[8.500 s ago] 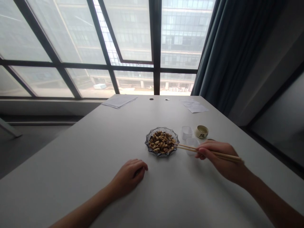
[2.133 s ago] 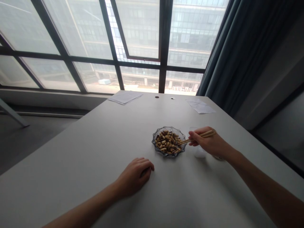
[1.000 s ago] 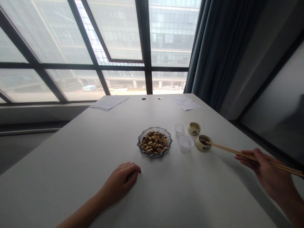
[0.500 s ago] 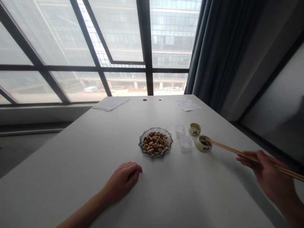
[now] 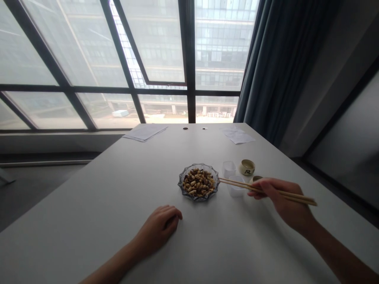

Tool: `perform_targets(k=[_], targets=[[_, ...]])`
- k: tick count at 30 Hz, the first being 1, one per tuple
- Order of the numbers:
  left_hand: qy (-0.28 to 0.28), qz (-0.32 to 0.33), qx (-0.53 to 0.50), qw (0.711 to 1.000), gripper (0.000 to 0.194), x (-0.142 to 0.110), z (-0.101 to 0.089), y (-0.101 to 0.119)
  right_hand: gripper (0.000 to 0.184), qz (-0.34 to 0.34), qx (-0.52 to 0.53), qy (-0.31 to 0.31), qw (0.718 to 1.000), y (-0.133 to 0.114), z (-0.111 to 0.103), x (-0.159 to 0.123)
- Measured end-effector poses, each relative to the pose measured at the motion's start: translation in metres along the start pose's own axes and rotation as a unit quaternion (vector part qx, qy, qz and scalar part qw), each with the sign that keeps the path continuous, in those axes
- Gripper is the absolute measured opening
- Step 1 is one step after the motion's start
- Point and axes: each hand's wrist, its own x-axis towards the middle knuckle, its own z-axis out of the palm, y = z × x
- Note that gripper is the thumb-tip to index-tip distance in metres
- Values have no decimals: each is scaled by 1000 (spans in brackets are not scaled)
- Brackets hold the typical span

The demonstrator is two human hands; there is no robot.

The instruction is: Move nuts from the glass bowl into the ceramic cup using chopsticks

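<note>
Chopsticks (image 5: 237, 184) back at a glass dish of nuts (image 5: 198, 182)

The dish sits mid-surface (image 5: 89, 205). The right hand's (image 5: 280, 195) fingers (image 5: 257, 192) grip the chopsticks, whose tips have swung from the small ceramic bowl (image 5: 255, 178), now partly hidden by the hand, to the dish's 3 o'clock rim. The left hand (image 5: 158, 227) rests at 7 o'clock, loosely curled and empty. Clear plastic cups (image 5: 236, 187) stand near 3 o'clock.

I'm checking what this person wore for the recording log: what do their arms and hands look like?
The left forearm and right forearm are bare, with no sleeve or cuff in view. The left hand and right hand wear no gloves, and no watch, bracelet, cable, tape or marking shows. Whether there are any rings is too small to tell.
</note>
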Motion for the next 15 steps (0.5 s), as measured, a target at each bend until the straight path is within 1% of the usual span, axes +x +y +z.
perform_targets(k=[2,4,5,6,7,8,10,13,15], targets=[[0,-2,-2,1000,22,0,0,-1,43,-14,-34,-86,996,-11,22,18],[0,-4,-6,1000,22,0,1,-1,43,-12,-73,-185,980,-19,44,34],[0,-3,-8,1000,22,0,1,-1,42,-15,-90,-220,971,-22,54,41],[-1,-2,-10,1000,23,-1,1,-1,42,-22,-106,-241,965,-24,63,48],[0,0,-12,1000,23,-1,1,-2,42,-32,-122,-249,960,-26,71,54],[-1,2,-15,1000,23,-1,1,-2,42,-45,-140,-243,959,-28,77,60],[-7,0,-19,1000,23,-1,0,-2,41,-63,-178,-220,957,-32,83,71],[-14,-1,-19,1000,22,0,-1,-2,40,-48,-200,-195,959,-36,80,85],[-15,1,-19,1000,22,0,-1,-3,37,-17,-170,-196,966,-38,75,91]])
